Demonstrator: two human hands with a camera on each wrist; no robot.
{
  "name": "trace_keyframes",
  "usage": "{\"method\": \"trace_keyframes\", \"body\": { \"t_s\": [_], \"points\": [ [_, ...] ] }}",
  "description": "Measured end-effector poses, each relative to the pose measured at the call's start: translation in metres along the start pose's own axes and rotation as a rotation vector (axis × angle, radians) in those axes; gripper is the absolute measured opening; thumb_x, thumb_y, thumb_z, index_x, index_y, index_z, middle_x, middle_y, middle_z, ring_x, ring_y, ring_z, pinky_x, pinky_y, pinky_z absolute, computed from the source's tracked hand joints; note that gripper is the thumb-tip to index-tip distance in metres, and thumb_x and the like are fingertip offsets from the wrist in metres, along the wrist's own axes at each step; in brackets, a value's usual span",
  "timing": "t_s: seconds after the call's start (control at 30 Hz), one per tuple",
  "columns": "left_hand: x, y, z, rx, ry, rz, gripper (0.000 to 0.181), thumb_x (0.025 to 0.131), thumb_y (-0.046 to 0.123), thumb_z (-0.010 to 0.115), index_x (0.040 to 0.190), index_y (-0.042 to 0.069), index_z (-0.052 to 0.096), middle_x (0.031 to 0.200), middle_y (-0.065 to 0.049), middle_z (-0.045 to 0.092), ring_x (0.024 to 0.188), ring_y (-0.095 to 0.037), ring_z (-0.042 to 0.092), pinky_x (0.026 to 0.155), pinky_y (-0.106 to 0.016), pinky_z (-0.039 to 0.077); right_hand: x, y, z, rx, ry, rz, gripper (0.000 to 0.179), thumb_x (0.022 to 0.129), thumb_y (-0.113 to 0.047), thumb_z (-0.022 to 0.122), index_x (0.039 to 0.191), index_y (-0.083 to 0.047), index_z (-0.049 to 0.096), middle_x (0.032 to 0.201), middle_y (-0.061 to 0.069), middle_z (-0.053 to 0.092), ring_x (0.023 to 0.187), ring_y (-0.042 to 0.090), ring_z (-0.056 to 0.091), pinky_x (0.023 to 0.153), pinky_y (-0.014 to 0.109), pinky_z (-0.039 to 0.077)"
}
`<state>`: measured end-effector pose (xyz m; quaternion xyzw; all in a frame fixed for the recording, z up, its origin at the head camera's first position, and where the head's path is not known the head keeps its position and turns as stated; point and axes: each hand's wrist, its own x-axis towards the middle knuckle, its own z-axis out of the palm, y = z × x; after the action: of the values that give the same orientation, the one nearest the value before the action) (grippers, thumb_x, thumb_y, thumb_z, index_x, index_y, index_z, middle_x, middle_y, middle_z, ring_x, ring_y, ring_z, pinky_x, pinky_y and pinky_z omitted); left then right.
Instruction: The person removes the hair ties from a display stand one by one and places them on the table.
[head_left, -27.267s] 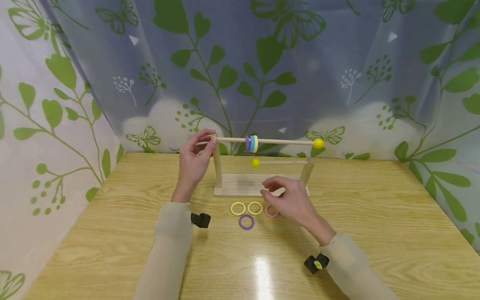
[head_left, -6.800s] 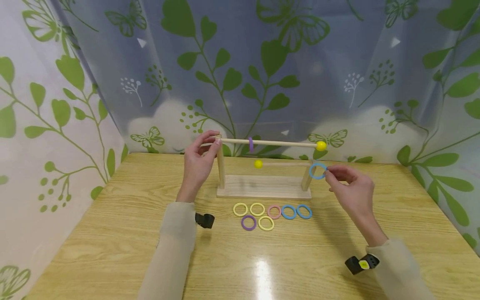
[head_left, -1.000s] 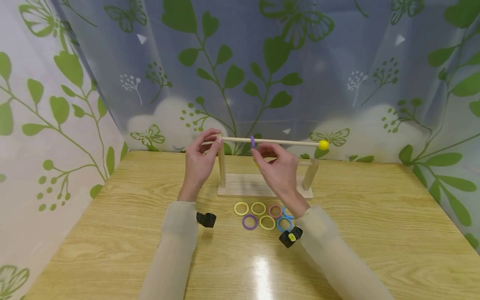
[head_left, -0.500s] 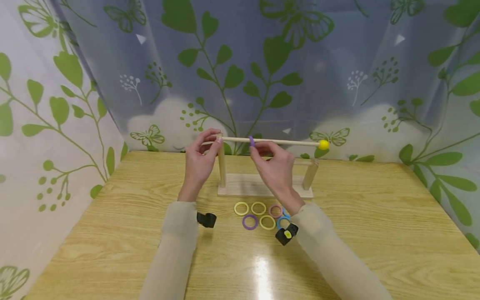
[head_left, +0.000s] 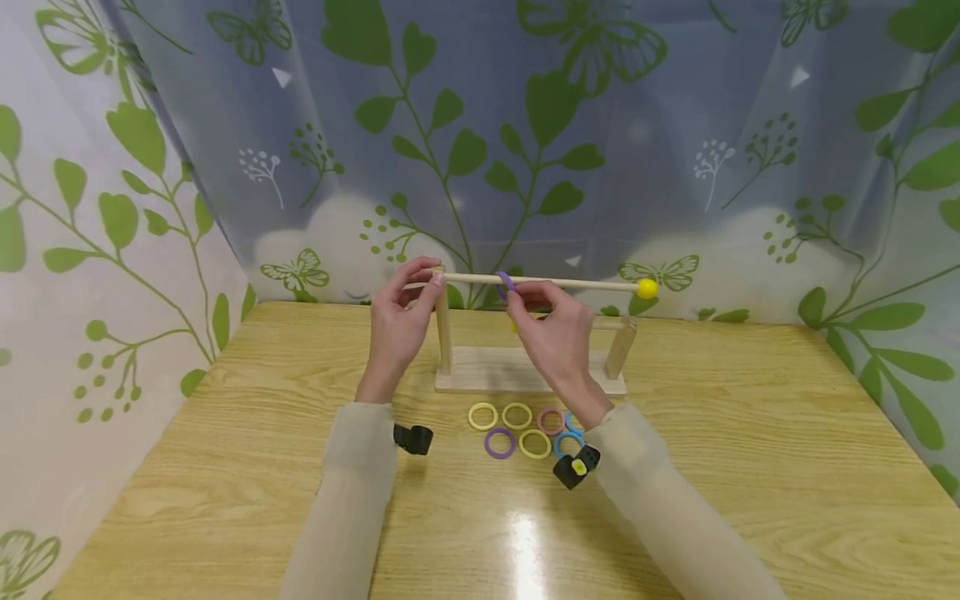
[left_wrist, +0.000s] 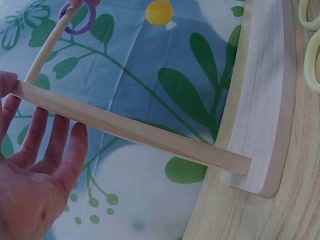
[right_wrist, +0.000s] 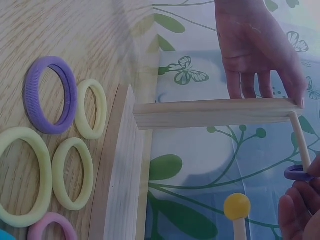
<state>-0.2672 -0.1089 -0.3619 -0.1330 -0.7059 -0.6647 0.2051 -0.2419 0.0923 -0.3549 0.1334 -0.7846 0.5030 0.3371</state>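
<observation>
In the head view my left hand (head_left: 406,312) grips the top of the left wooden post (head_left: 444,329), its thumb in front. From that post the upper rod (head_left: 577,284) runs right to a yellow ball (head_left: 647,289). A ring-shaped purple hair tie (head_left: 504,283) hangs round this rod, tilted, and my right hand (head_left: 557,329) pinches it between thumb and index finger. The left wrist view shows the same purple hair tie (left_wrist: 91,20) encircling the rod. Behind my right hand, a lower rod with a yellow ball (right_wrist: 237,206) is partly hidden.
On the table before the wooden base (head_left: 480,379) lie yellow hair ties (head_left: 535,444), a purple hair tie (head_left: 499,443), a pink one (head_left: 551,422) and blue ones (head_left: 567,444), partly covered by my right wrist camera (head_left: 576,467). A patterned curtain (head_left: 480,167) hangs behind.
Long before, purple, blue and yellow hair ties hung on the upper rod; later only purple, with a blue one in my right hand. Within the last second the purple one has tilted. My left hand stays.
</observation>
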Motion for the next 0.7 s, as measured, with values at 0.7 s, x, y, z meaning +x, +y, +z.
{"method": "trace_keyframes", "body": {
  "t_s": [0.7],
  "points": [
    [0.000,0.001,0.000,0.008,0.007,-0.002,0.026,0.100,0.018,0.067,0.124,0.010,0.070,0.107,-0.002,0.063,0.094,-0.017,0.068,0.077,-0.022,0.059,0.003,0.007,-0.015,0.007,0.047,0.017,0.009,0.091,-0.012,0.075,0.093,-0.005,0.079,0.083,0.011,0.079,0.071,0.023,0.074,0.058,0.006,0.051]
  ]
}}
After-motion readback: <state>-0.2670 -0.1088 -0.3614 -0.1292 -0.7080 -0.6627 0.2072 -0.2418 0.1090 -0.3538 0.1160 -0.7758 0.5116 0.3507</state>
